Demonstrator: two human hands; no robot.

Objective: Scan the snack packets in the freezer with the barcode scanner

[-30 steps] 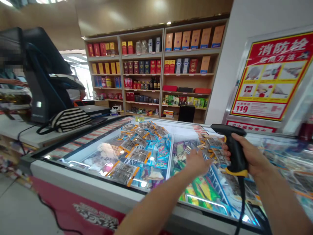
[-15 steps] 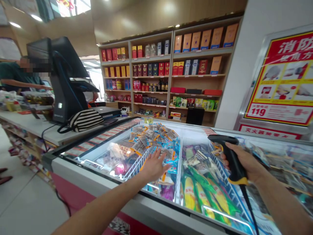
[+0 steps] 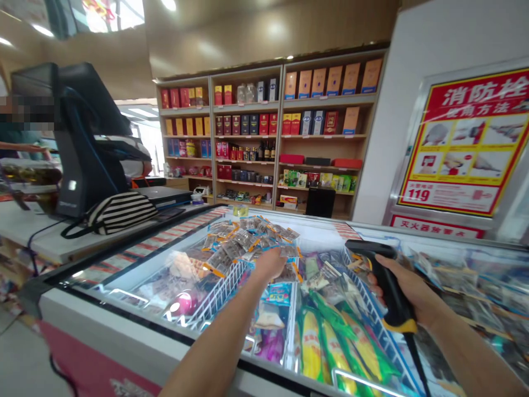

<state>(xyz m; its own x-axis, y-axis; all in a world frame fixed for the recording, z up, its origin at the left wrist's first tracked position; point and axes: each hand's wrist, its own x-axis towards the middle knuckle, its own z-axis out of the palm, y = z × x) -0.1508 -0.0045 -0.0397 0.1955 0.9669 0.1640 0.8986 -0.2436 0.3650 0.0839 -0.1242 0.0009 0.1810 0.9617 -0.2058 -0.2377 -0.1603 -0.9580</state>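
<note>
My right hand (image 3: 403,289) is wrapped round the grip of a black and yellow barcode scanner (image 3: 390,281), whose cable runs down in front of the chest freezer (image 3: 136,336). The scanner's head points left, above the freezer's right part. My left hand (image 3: 270,264) is at the near right side of a pile of small clear packets with orange and blue edges (image 3: 239,242). Its fingers are hidden behind the back of the hand, so whether they grip a packet does not show. Blue packets (image 3: 279,294) lie just below this hand.
Green and yellow corn packs (image 3: 330,336) lie in the freezer near a white wire basket (image 3: 223,295). At left, a till screen (image 3: 78,143) and a striped pouch (image 3: 122,212) stand on the counter, with another person partly behind. Shelves of boxes (image 3: 243,124) line the back wall.
My left hand has reached forward and up to the packet pile, and its spread fingers have gone out of sight. The scanner stays in my right hand. The view has turned slightly right.
</note>
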